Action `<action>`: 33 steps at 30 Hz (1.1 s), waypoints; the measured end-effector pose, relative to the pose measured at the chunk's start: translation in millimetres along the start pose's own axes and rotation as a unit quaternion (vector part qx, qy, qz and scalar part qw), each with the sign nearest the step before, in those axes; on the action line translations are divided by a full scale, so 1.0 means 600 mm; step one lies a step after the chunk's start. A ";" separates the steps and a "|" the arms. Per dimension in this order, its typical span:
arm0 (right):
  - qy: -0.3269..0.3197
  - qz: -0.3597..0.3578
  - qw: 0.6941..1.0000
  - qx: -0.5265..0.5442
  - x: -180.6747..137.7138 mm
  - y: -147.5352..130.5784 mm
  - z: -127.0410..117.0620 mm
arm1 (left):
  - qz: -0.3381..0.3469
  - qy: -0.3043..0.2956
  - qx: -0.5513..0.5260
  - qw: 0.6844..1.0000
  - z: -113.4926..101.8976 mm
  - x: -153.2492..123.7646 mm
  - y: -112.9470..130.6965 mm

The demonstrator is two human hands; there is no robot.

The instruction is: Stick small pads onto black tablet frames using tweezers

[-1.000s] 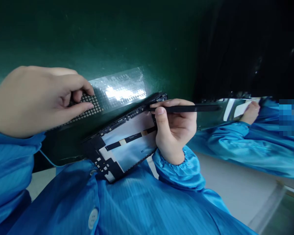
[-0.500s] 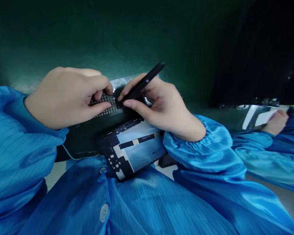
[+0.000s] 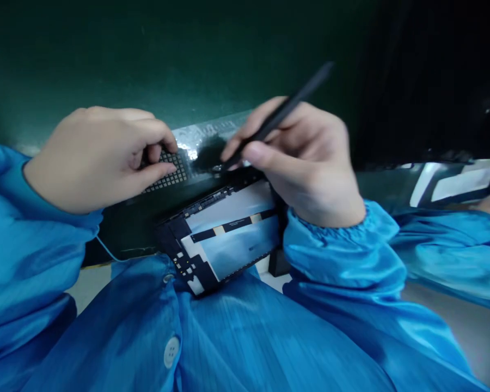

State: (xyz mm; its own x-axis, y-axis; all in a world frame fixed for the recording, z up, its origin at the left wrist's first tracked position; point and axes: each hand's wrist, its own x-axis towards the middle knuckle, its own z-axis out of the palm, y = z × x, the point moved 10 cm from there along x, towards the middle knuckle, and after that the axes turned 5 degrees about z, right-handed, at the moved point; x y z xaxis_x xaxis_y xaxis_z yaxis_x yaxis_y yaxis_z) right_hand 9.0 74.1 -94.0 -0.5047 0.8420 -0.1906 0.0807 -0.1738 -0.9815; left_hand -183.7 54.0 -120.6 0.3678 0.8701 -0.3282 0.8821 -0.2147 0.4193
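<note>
Black Tool Swings Clear of Grid Sheet at Table's Near Edge

In the head view, the right hand [image 3: 310, 163] shifts away from the small-squared grid sheet [image 3: 175, 167], opening a gap between itself and the left hand [image 3: 102, 158]. Thumb and fingers close firmly on a slim black tool [image 3: 288, 111], its tip now over the clear strip [image 3: 212, 129] beyond the device's long side; half a second earlier, the tip is beside the grid. Blur hides whether the tip carries anything.

The left hand barely changes place, thumb and forefinger parted over the sheet; whether its curled fingers pinch the sheet cannot be told. The opened device [image 3: 239, 247] lies tilted at the near edge of the dark green table [image 3: 106, 65], jutting toward the blue smock [image 3: 224, 337], with neither hand visibly gripping it. The shift appears to put the tool's work between sheet and device.

Toward the table's right end, a co-worker's sleeve [image 3: 445, 250] shows near a white item [image 3: 463, 182].
</note>
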 end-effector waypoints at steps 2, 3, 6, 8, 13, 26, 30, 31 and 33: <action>0.088 -0.015 0.995 0.052 -0.061 -0.007 -0.048 | 0.049 0.060 0.021 0.997 -0.009 -0.029 0.038; 0.139 -0.018 0.989 0.055 -0.101 -0.006 -0.073 | 0.068 0.085 0.030 0.994 -0.009 -0.046 0.060; 0.300 -0.008 0.954 0.008 -0.237 0.017 -0.132 | 0.097 0.082 0.058 0.990 0.029 -0.090 0.120; 0.370 0.009 0.928 -0.032 -0.311 0.044 -0.147 | 0.115 0.061 0.069 0.989 0.060 -0.105 0.147; 0.385 -0.037 0.916 -0.103 -0.366 0.080 -0.130 | 0.133 0.058 0.084 0.986 0.087 -0.105 0.153; 0.357 -0.112 0.898 -0.229 -0.369 0.058 -0.105 | 0.115 0.065 0.069 0.989 0.071 -0.100 0.147; 0.406 -0.063 0.897 -0.163 -0.410 0.084 -0.113 | 0.080 0.080 0.021 0.993 0.087 -0.110 0.138; 0.373 -0.039 0.916 -0.144 -0.407 0.095 -0.096 | 0.069 0.092 -0.003 0.993 0.091 -0.117 0.141; 0.287 -0.023 0.950 -0.119 -0.393 0.104 -0.045 | 0.057 0.124 -0.052 0.989 0.094 -0.134 0.158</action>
State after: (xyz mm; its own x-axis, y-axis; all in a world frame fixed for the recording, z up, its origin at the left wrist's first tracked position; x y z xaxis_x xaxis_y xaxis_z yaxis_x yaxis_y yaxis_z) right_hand 156.5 -121.6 -111.0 0.0345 0.9976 -0.0599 0.2974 -0.0675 -0.9524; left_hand -113.0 -61.2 -102.3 0.3689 0.9275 -0.0607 0.7991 -0.2832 0.5303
